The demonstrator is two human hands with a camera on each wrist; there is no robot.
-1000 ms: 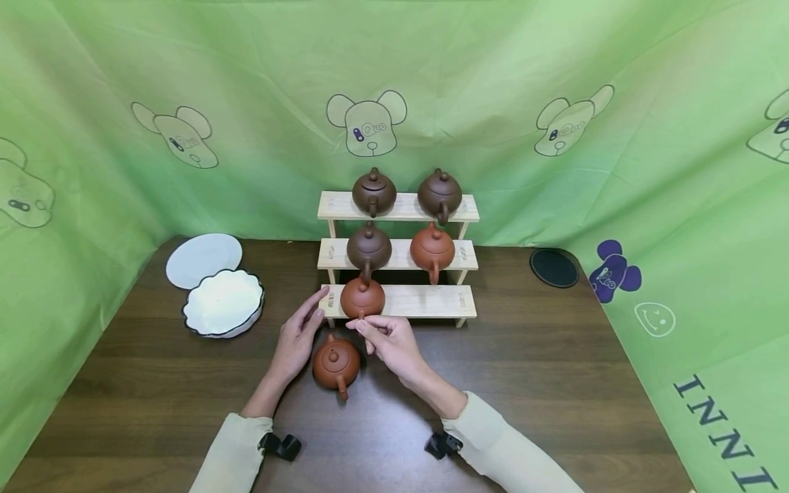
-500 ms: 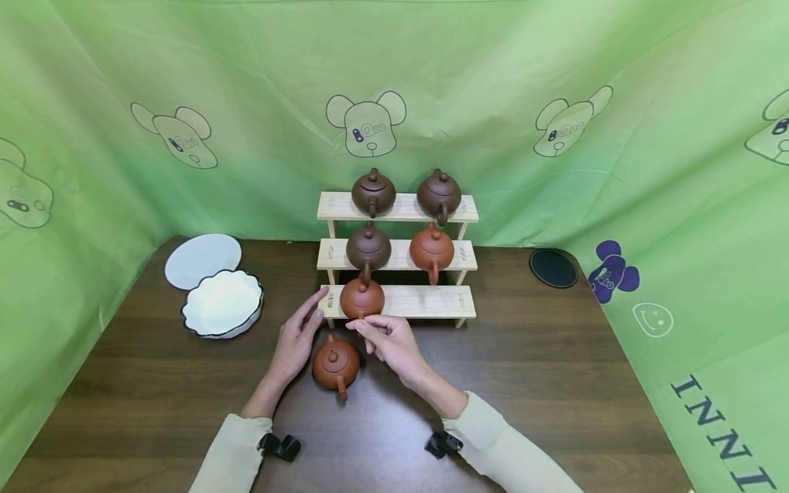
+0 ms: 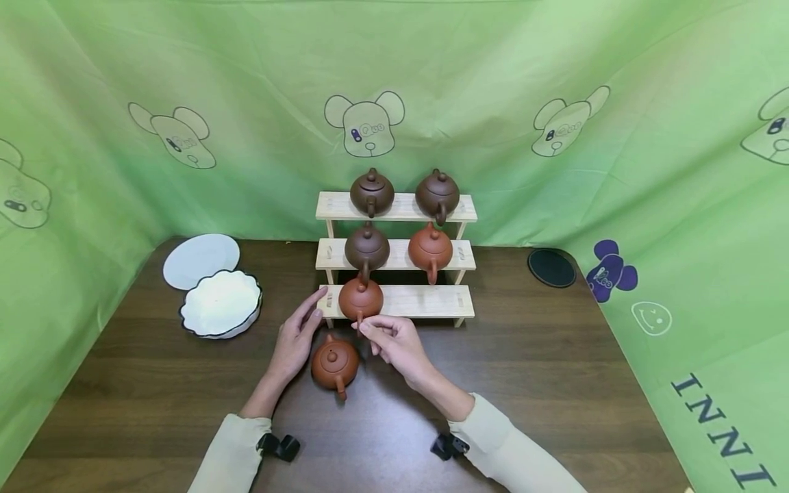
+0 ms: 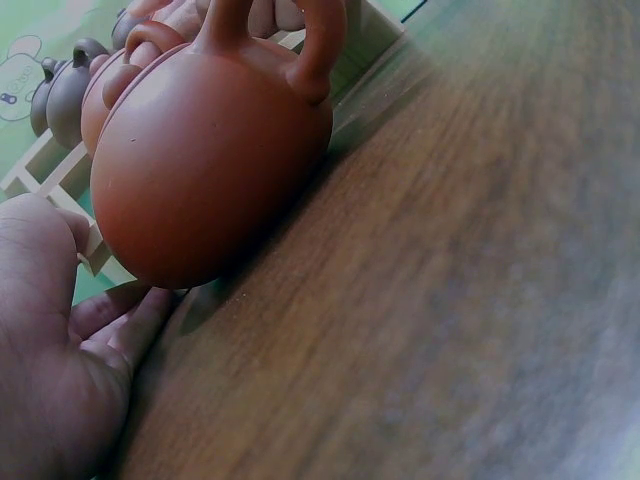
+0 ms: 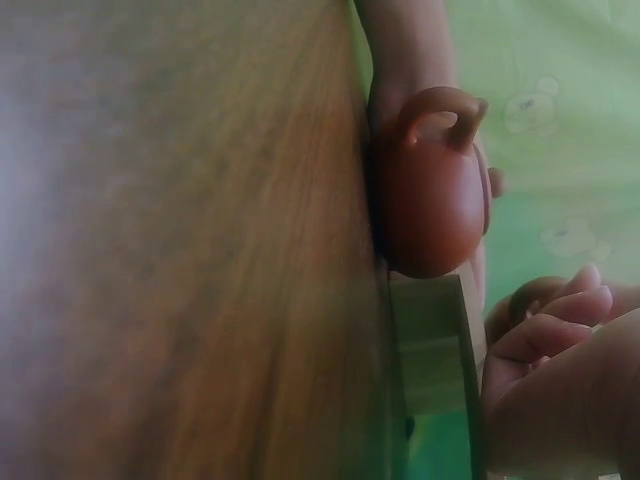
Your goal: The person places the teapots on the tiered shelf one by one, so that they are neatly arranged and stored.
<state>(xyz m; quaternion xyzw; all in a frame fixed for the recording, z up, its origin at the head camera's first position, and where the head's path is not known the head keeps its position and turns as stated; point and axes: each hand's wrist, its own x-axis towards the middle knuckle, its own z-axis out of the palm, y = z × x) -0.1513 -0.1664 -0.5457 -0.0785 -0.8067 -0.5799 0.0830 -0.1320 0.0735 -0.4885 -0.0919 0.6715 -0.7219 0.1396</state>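
On the left of the bottom shelf sits a reddish-brown clay teapot [image 3: 361,299], its handle toward me. My right hand [image 3: 397,346] pinches that handle between thumb and bent index finger; in the right wrist view its fingers [image 5: 545,335] are curled. My left hand [image 3: 296,341] lies with extended fingers at the left end of the wooden tiered rack [image 3: 425,301], fingertips right at the bottom board. Between my wrists a second reddish-brown teapot [image 3: 335,363] stands on the table; the left wrist view shows its body [image 4: 210,160] close up, beyond my left palm [image 4: 45,370].
Higher on the rack stand dark brown teapots [image 3: 372,192] and another reddish one [image 3: 430,248]. At left are a white plate [image 3: 200,260] and a scalloped white bowl [image 3: 220,305]. A dark oval mat [image 3: 551,268] lies far right. Green cloth [image 3: 265,185] surrounds the table [image 3: 524,383].
My right hand has shifted slightly right, and more of the handle shows at its fingertips. The left hand and the teapots keep their places.
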